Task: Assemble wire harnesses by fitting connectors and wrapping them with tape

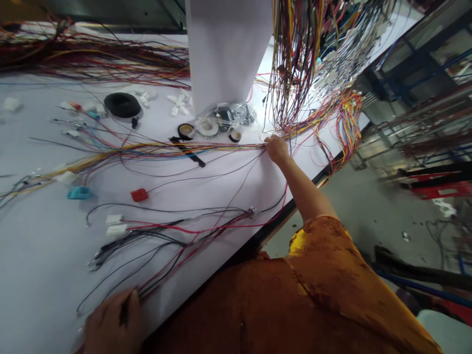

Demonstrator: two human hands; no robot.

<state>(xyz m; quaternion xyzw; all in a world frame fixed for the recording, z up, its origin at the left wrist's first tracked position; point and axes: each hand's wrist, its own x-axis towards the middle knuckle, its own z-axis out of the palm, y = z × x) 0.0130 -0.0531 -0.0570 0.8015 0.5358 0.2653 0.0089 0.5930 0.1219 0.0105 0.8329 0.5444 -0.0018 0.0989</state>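
Observation:
My right hand (278,150) is closed around a long bundle of coloured wires (221,146), which runs left across the white table. At the near edge my left hand (114,319) is curled over the end of a group of red and black wires (184,250); a dark strip crosses one of its fingers. White connectors (116,229) sit on the ends of red leads between the hands. A red connector (139,195) and a blue connector (79,192) lie near the wire bundle.
Tape rolls (185,131), a black oval piece (122,105) and white clips (179,104) lie behind the bundle. A white upright panel (226,54) stands at the back. Loose wires hang (295,64) at the right. The table's dark edge (273,223) slants past my body.

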